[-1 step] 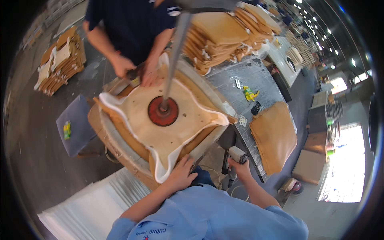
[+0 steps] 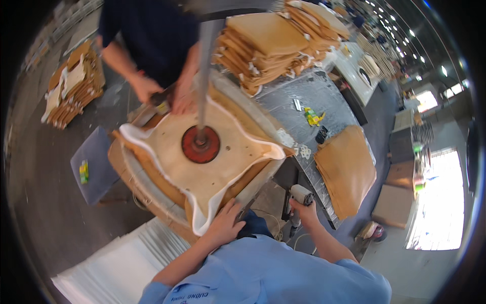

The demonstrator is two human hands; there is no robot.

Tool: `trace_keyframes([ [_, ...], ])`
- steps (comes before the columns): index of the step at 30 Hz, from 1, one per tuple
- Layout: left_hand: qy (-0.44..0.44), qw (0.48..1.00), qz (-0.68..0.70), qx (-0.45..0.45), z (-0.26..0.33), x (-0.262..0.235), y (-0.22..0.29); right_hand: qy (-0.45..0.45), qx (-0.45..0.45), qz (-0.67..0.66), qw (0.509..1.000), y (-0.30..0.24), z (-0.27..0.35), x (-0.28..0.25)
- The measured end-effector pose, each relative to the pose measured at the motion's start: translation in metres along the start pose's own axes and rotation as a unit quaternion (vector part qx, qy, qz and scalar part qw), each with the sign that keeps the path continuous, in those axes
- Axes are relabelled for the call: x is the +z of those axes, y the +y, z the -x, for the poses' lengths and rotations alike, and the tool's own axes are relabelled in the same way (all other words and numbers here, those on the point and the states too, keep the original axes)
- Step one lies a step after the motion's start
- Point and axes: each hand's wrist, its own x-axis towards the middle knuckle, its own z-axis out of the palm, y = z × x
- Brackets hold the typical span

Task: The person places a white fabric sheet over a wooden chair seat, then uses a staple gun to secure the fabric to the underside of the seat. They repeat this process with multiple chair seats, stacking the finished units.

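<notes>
My right hand (image 2: 305,213) is wrapped around the grip of a pneumatic staple gun (image 2: 300,194), held away from the work on the right. With its fingers stretched out, my left hand (image 2: 226,221) lies at the near edge of the work, beside a white padding corner. A pale wooden seat panel (image 2: 167,147) lies underside up, with white padding (image 2: 200,217) and a tan cover (image 2: 177,190) around its edges. On its middle rests a red round press plate (image 2: 192,152) at the end of a metal rod (image 2: 203,96). What lies under my left palm is hidden.
Across the work, a co-worker's hands (image 2: 183,99) are at the far left corner, one on a dark tool. A plastic-covered table (image 2: 329,96) at right bears stacked tan covers (image 2: 263,38) and a tan sheet pile (image 2: 347,172). White foam sheets (image 2: 111,263) lie lower left.
The view has shifted slightly, moving the press plate and the far stacks a little left in the picture. My hands keep their places, the staple gun still in my right.
</notes>
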Motion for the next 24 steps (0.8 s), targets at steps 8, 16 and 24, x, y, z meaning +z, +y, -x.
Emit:
trace_keyframes([
  [8, 0.100, 0.985, -0.063, -0.129, -0.016, 0.011, 0.034, 0.108, 0.095, -0.068, 0.987, 0.023, -0.163, -0.105],
  [16, 0.169, 0.911, -0.197, -0.320, -0.033, 0.075, 0.059, 0.090, 0.121, -0.044, 0.988, 0.054, -0.392, -0.154],
  [24, 0.184, 0.839, -0.348, -0.376, -0.068, 0.091, 0.072, 0.037, 0.220, -0.133, 0.966, 0.069, -0.524, -0.162],
])
